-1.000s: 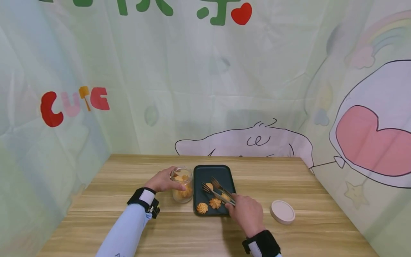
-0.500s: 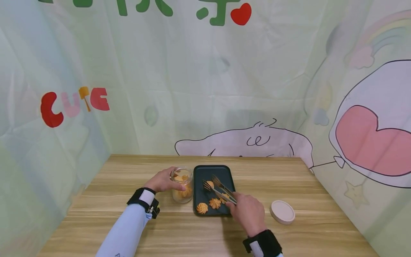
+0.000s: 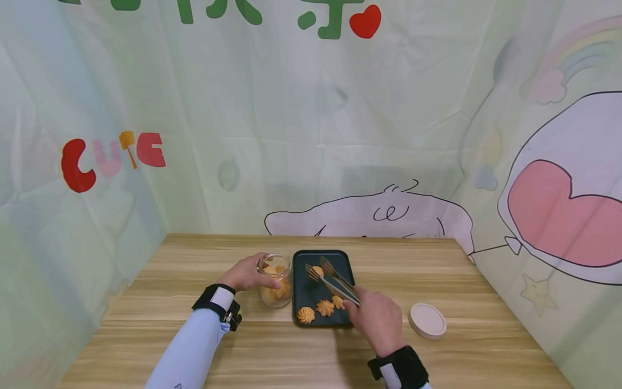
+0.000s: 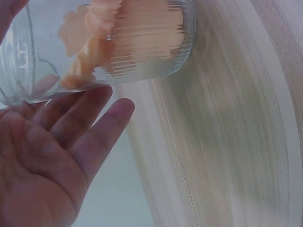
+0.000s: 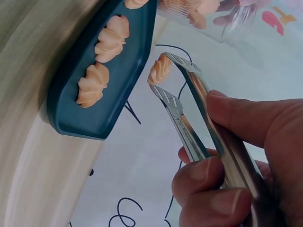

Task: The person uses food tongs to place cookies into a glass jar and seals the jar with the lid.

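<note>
My left hand grips a clear glass jar near its open mouth, thumb on the near side and fingers round the back. Swirled cookies lie inside. With my right hand I hold metal tongs with fork-like tips. Between those tips a small ridged cookie is pinched, above the dark tray. Down on the tray, near its front edge, lie three more cookies, one of them a star-shaped cookie in the middle. The tray stands close to the jar's right side.
A round pale lid lies on the wooden table, right of my right hand. Printed cloth hangs behind the table and along both sides.
The tongs have risen slightly from the tray with the cookie between their tips, and my right hand has shifted a little right. My left hand and the jar stay still.
</note>
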A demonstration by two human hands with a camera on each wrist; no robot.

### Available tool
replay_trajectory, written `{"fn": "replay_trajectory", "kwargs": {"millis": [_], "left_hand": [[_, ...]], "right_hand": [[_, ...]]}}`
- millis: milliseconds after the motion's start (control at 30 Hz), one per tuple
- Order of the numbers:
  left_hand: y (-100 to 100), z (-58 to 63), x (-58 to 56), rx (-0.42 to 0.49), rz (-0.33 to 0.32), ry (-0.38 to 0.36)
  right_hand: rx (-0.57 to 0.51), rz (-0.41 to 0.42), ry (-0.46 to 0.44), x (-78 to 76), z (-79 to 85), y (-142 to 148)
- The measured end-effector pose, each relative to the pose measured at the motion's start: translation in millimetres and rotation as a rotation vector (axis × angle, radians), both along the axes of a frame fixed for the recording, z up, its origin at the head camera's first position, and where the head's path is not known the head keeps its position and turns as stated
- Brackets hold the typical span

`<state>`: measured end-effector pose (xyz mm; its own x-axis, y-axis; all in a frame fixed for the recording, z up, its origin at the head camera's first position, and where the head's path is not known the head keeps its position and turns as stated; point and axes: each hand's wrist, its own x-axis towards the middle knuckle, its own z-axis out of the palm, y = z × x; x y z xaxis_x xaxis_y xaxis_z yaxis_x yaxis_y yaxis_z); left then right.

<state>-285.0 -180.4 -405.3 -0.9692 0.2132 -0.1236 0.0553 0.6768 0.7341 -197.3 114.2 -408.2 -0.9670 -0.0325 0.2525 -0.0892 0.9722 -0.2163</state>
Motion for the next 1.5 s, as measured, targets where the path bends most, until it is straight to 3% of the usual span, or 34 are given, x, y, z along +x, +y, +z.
{"fn": "replay_trajectory", "kwargs": {"millis": [367,600,833,1500], "left_hand": [[0.3,-0.1,0.5,-0.028,0.001,0.007],[0.4,0.4,0.6,-0.025,-0.007,0.004],[1.1,1.9,1.4,-0.001,-0.003,-0.002],[-0.5,-0.2,0.5,-0.001,-0.003,0.005]], "right_hand": [[-0.023,0.005,0.037,4.2,12.8,-1.9],[-0.012,0.03,0.134,7.7,21.6,-5.0],[-0.005,0.049,0.172,9.9,31.2,-8.9],[-0.036,0.061,0.147,15.1,55.0,-26.4]]}}
